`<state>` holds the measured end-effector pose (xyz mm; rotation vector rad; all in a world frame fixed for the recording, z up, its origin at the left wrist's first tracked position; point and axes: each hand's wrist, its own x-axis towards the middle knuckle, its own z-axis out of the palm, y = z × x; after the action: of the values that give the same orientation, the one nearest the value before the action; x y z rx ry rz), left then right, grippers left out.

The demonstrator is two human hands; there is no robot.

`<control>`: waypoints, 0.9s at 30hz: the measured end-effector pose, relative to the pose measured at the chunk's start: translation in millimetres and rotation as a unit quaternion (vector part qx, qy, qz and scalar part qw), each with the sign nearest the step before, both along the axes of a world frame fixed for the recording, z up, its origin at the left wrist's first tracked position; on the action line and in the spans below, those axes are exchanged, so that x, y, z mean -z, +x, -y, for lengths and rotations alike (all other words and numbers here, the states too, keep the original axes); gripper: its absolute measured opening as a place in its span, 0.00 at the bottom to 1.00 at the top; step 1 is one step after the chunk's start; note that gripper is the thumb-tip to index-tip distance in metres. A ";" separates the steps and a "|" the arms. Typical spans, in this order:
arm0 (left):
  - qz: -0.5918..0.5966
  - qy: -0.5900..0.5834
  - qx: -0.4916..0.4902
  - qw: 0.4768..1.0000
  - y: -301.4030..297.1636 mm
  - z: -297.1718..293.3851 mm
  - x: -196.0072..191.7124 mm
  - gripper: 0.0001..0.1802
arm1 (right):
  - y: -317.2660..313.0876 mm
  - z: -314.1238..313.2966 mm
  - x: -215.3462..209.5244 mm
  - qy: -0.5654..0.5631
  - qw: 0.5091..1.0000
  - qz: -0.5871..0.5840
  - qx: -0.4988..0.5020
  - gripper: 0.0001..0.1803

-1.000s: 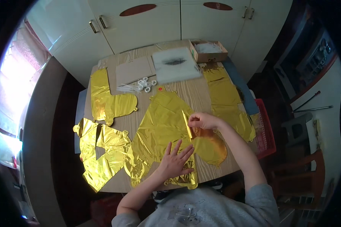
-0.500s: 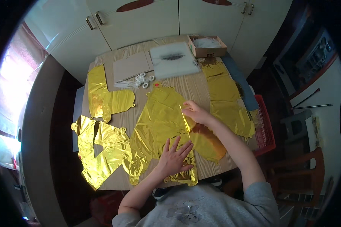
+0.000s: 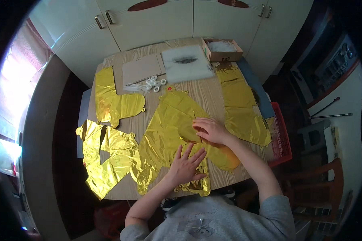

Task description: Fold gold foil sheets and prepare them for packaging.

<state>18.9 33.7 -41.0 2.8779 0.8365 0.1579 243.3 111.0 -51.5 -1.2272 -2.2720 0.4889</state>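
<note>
And here's the gold foil sheet (image 3: 167, 120), mid-table, its near part right in front of the person, bare wood of the table (image 3: 203, 96) showing to either side; it looks feather-light and limp, slick on its shiny face, likely to crease at a touch and perhaps tear if yanked; the flat edges and broad panels seem the safest hold, with a soft pinch or an open palm; now the left hand (image 3: 186, 166), fingers spread wide, lies on the near portion, gripping nothing; over to the right hand (image 3: 211, 130), fingers curved in a narrow cup at the sheet's right side, touching the foil beside a raised fold; whether thumb and fingertips actually pinch it, I cannot tell.
</note>
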 end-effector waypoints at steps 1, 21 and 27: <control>0.001 0.000 0.001 1.000 0.3 -0.3 -0.1 0.46 | 0.9 0.9 2.8 0.011 1.000 0.019 0.010 0.19; -0.007 -0.011 -0.017 1.000 3.6 -8.6 -1.6 0.45 | -2.2 -16.0 11.1 0.013 0.975 0.216 0.058 0.39; 0.018 0.000 -0.028 0.999 0.5 -14.7 -5.0 0.45 | -5.4 -22.4 9.4 0.013 0.972 0.222 0.071 0.40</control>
<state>19.5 48.4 -36.0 2.8441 0.9116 0.2145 237.8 133.4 -61.0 -1.6005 -2.5122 0.1378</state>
